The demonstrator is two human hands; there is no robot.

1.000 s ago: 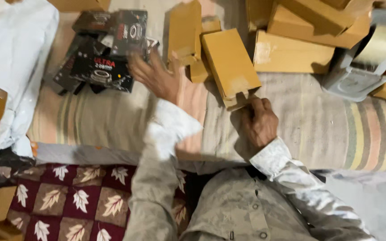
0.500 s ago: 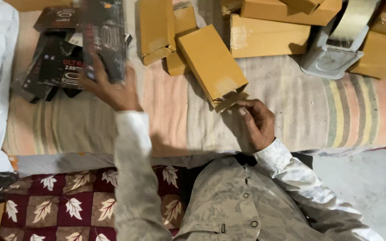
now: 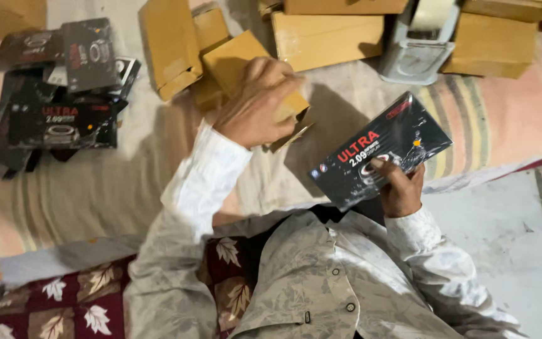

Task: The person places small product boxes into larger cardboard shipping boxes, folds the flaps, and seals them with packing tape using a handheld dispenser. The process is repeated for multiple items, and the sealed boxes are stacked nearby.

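— Cardboard, plain and brown: that was what the left hand (image 3: 255,103) had hold of. Its fingers were curled down over the top of a small brown carton (image 3: 246,66), which lay on the striped cloth (image 3: 127,188).

— How tight was that grasp?

— Closed over the carton's upper face, fingers bent round the far edge. Whether the carton was lifted clear of the cloth, I could not tell.

— And the other hand?

— The right hand (image 3: 403,188) held a black product box (image 3: 381,150) with red and white print, tilted, its face turned up toward the camera. The thumb pressed on the printed face and the fingers were hidden behind the box, so the grip was closed around its lower edge.

— Were the two boxes touching?

— No, they were apart, the black one to the right of the carton and nearer the person's chest.

— What lay around them?

— A heap of similar black boxes (image 3: 58,107) sat at the far left on the cloth. More brown cartons (image 3: 321,37) lay along the top, and a grey tape dispenser (image 3: 418,44) stood between two of them. A maroon leaf-patterned fabric (image 3: 64,307) showed at the lower left.
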